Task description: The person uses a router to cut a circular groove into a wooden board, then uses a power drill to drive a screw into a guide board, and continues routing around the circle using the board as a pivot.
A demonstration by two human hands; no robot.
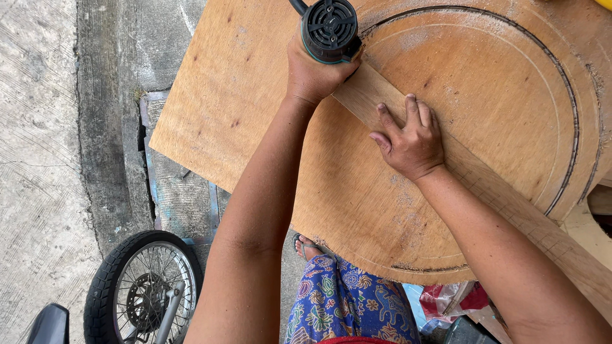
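Head view: router (pixel 329 28) gripped by left hand (pixel 315 73); guide strip (pixel 376 95) pressed flat by right hand (pixel 411 140), fingers spread. Strip slip risked beside grip, groove (pixel 561 70) spoiled.

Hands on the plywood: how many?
2. Left hand grips the black power tool at the sheet's top; right hand presses flat on the wooden strip across the plywood sheet. None seems hidden.
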